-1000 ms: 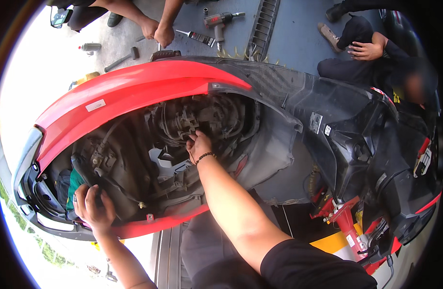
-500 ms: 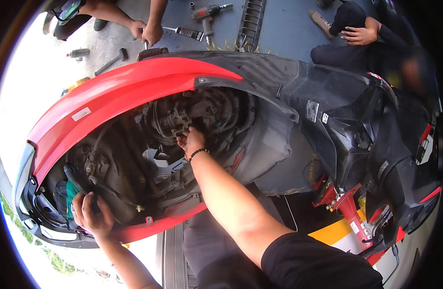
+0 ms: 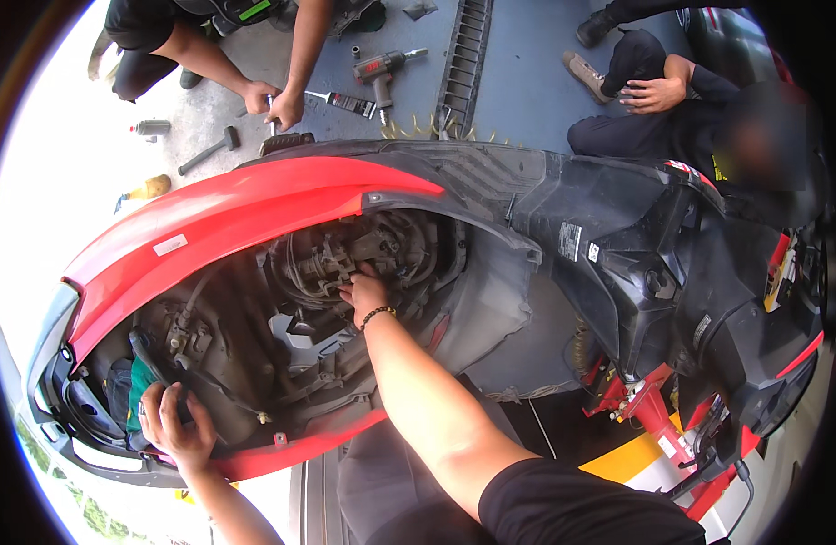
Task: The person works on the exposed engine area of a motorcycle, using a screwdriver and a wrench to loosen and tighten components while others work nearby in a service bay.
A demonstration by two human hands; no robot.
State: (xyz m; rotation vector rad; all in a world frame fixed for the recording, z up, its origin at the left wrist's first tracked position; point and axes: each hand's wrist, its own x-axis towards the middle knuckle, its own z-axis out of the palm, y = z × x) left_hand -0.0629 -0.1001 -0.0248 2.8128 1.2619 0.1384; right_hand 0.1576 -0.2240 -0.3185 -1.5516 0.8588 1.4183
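Note:
A scooter with red side panels (image 3: 254,195) lies across the view, its under-seat bay uncovered and showing dusty engine parts (image 3: 332,259). Into that bay reaches my right hand (image 3: 367,295), a dark bead bracelet at the wrist. Its fingers are bent against a metal part in the engine; the fingertips are partly hidden, so what they pinch cannot be made out. At the tail end, my left hand (image 3: 177,427) curls its fingers round something black by the panel's edge, next to a green cloth-like piece (image 3: 141,391). A ring shows on one finger.
Beyond the scooter, a co-worker's hands (image 3: 277,107) hold a tool at its far side. An impact wrench (image 3: 382,73), a black-labelled tube (image 3: 350,104) and a hammer (image 3: 213,150) lie on the floor. Another person sits far right. A red stand (image 3: 654,409) is near right.
The view has shifted, so the scooter sits lower in the picture and more of the co-workers shows. My right hand stays at the engine, its fingers slightly moved; my left remains at the tail.

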